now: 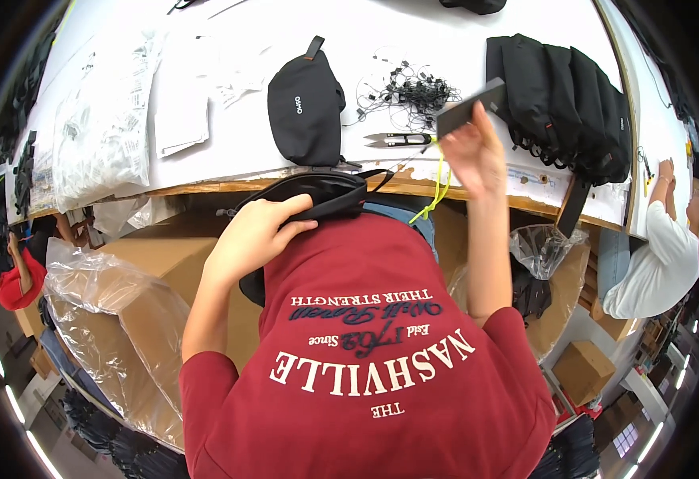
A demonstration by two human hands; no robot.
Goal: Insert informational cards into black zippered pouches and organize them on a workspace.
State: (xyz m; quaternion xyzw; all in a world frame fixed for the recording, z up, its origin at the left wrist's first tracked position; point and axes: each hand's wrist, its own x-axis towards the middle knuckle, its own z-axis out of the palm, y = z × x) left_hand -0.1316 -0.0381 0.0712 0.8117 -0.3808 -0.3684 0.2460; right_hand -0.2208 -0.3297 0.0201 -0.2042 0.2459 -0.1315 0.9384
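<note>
My left hand point(273, 231) is closed on the rim of a black fabric bag point(317, 191), which lies against my waist at the table's edge with its mouth open. Above the table edge, my right hand point(475, 160) pinches a flat, dark rectangular piece point(463, 113), slightly blurred; its exact kind is unclear. A neon yellow cord point(439, 191) hangs beside that hand, near thread snips point(397, 140) lying on the table. Just beyond the snips is a tangled heap of thin black strings with small tabs point(417, 88). Another black pouch point(305, 108) lies flat in front of me.
Several black bags point(561, 104) stand in a row at the right. A pile of clear plastic packets point(106, 120) and white sheets point(183, 120) cover the left. Cardboard boxes point(166, 247) with plastic wrap stand below the table. Co-workers sit at far left point(22, 275) and right point(657, 255).
</note>
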